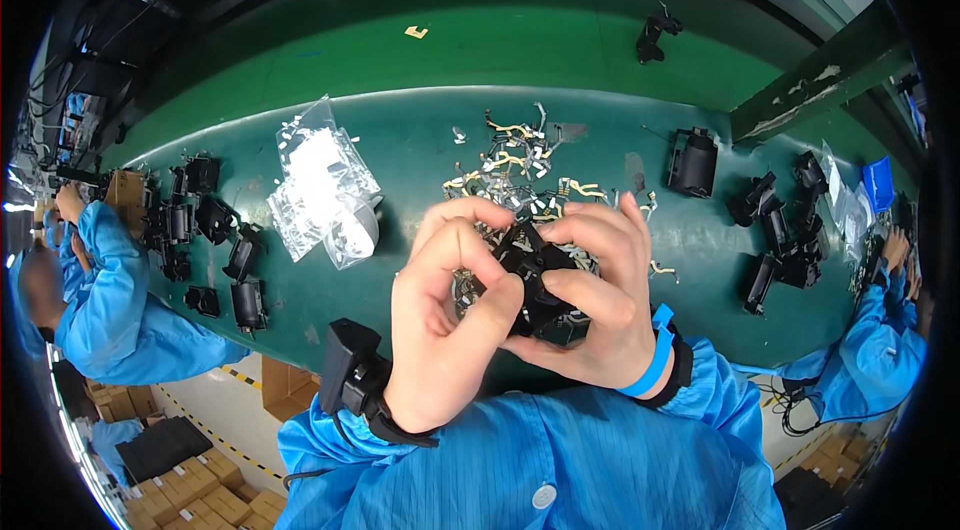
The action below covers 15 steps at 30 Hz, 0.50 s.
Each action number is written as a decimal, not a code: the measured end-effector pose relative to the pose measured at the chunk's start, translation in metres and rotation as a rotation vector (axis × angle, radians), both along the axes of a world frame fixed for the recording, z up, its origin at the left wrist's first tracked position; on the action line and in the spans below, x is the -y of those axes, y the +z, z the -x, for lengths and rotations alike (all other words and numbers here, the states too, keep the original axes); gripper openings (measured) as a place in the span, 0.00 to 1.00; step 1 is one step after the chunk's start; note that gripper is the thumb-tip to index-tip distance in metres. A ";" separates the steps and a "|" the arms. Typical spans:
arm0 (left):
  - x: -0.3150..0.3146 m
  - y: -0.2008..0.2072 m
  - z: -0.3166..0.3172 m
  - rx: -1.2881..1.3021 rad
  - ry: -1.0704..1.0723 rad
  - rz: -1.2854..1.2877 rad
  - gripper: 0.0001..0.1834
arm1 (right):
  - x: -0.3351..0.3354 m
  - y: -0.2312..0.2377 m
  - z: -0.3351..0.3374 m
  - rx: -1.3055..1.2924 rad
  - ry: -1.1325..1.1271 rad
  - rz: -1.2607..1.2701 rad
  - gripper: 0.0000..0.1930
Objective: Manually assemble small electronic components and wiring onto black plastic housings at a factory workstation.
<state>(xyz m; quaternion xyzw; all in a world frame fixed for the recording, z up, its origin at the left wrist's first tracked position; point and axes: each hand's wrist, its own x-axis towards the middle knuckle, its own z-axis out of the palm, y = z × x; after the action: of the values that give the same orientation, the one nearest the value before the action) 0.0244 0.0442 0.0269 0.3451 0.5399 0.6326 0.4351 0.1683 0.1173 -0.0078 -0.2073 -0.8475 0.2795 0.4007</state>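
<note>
A small black plastic part (530, 275) is held between both my hands, above the near middle of the green table. My left hand (450, 300) is closed on its left side, thumb and fingers pressed to it. From the other side my right hand (600, 280) grips the same part, with the thumb beneath and fingers bent over the top. My fingers hide much of the part. Just beyond and under my hands lies a loose pile of short cables (515, 165) with white connectors and yellow and black wires.
Clear plastic bags (325, 190) of white pieces lie left of the cables. Black housings stand at the left (245, 252) and right (775, 225), with one housing (692, 163) nearer the middle. Co-workers in blue sit at left (130, 300) and right (870, 360). A green post (825, 80) rises at right.
</note>
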 end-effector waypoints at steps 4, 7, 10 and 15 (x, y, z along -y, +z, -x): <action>-0.001 0.008 0.007 -0.509 0.023 -0.045 0.07 | -0.002 0.002 -0.002 0.010 -0.003 -0.020 0.33; -0.004 0.009 0.007 -0.675 0.070 -0.093 0.08 | -0.002 0.000 -0.002 -0.018 -0.020 -0.031 0.32; -0.007 0.012 0.005 -0.820 0.114 -0.141 0.08 | -0.003 0.002 -0.002 -0.021 -0.033 -0.027 0.32; -0.005 0.011 0.006 -0.731 0.051 -0.094 0.07 | -0.004 0.001 -0.004 -0.038 -0.043 -0.020 0.31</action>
<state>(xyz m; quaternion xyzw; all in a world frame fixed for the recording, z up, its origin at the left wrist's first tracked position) 0.0180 0.0496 0.0376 0.5541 0.6385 0.5024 0.1814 0.1722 0.1211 -0.0067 -0.2162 -0.8378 0.2661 0.4249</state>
